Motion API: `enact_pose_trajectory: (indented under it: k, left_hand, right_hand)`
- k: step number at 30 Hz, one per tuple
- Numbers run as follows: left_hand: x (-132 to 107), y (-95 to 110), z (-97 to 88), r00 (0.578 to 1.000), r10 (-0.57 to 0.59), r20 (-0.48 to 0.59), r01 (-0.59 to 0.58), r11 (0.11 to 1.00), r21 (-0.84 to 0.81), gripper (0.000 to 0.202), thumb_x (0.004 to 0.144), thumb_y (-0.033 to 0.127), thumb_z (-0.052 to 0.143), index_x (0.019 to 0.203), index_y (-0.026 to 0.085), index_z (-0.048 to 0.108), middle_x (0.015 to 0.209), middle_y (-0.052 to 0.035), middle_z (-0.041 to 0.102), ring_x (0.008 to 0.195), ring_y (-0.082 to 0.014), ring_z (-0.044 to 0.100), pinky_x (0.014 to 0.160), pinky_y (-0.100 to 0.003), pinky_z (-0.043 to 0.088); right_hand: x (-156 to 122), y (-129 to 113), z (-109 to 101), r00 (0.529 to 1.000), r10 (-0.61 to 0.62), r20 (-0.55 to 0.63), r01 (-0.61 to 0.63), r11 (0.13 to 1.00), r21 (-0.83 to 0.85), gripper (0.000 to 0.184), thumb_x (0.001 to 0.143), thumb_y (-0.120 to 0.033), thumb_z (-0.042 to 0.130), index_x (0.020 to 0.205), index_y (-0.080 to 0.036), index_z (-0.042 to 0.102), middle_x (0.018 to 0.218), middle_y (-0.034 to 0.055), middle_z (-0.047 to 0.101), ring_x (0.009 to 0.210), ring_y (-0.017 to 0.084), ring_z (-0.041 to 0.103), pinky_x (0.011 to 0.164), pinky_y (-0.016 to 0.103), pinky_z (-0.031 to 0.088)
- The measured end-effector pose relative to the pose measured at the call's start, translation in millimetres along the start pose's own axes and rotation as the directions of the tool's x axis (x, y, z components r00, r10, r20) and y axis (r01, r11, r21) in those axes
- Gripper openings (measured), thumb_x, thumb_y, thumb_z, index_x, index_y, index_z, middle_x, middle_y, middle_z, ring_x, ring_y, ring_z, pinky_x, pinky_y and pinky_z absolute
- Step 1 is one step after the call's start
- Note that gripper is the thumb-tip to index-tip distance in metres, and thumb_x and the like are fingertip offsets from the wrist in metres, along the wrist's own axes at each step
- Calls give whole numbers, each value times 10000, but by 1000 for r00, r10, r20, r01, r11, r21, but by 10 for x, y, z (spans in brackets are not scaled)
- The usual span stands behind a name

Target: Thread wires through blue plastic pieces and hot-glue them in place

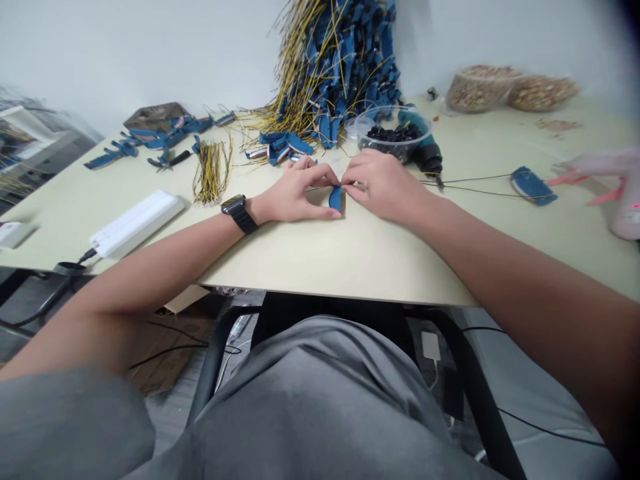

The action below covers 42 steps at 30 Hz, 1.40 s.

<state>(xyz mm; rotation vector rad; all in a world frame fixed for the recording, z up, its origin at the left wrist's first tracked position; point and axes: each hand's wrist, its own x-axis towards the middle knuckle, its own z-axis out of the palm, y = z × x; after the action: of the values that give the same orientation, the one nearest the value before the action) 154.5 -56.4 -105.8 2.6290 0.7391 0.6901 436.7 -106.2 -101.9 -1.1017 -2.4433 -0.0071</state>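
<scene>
A small blue curved piece (pixel 335 199) stands on the pale table between my two hands. My left hand (pixel 299 190), below a black watch, grips it between thumb and fingers. The fingertips of my right hand (pixel 377 183) are pinched together at the piece's top right edge; what they hold is too small to make out. Thin dark wires (pixel 470 180) show from behind my right wrist to another blue piece (pixel 533 185) on the right.
A big heap of blue pieces with yellow wires (pixel 345 67) rises at the back. Nearby are a tub of black parts (pixel 395 133), a teal-black power tool (pixel 427 157), a pink glue gun (pixel 613 177), pliers (pixel 170 160), a wire bundle (pixel 211 170), and a white power strip (pixel 137 223).
</scene>
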Motion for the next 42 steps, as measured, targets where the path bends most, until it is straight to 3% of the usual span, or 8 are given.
enact_pose_trajectory:
  k: [6,15,23,33,42]
  left_hand:
    - [15,-22,0,1000,12,2,-12,1000,-3,1075,775,1260,798,1257,299,827,1231,-124,855,1326,-465,712,1318,-762,460]
    - [10,-109,7,999,40,4,-40,999,-2,1015,805,1214,832,1245,300,866,1212,-111,849,1333,-447,705,1330,-753,462]
    - [-48,3,-42,1000,21,-10,-21,999,34,1079,846,1221,797,1410,306,891,1440,-164,816,1580,-534,591,1413,-864,338]
    - [-67,-14,-102,999,30,10,-31,998,60,1116,838,1241,772,1423,299,902,1399,-172,846,1520,-502,637,1398,-838,396]
    - [-58,-64,-106,999,48,24,-50,996,75,1044,866,1199,793,1402,314,935,1370,-164,865,1460,-481,622,1405,-792,397]
  right_hand:
    - [2,35,62,999,-3,-32,3,1000,-12,344,1237,-265,618,1129,-231,943,1184,177,875,1273,416,776,1120,586,613]
    - [29,29,106,999,35,-35,-36,999,-20,265,1165,-180,692,1003,-239,893,1123,165,885,1219,409,811,1099,578,628]
    - [23,-36,110,996,58,-74,-55,998,36,260,1116,-162,701,922,-232,860,1087,158,883,1132,381,787,1062,558,605]
    - [12,-75,71,993,80,-83,-79,997,19,263,1146,-186,710,1090,-236,961,1169,159,930,1180,399,789,1096,568,602]
    - [58,-102,122,991,101,-87,-101,995,15,232,1065,-88,701,955,-221,856,1094,162,892,1146,387,783,1049,533,580]
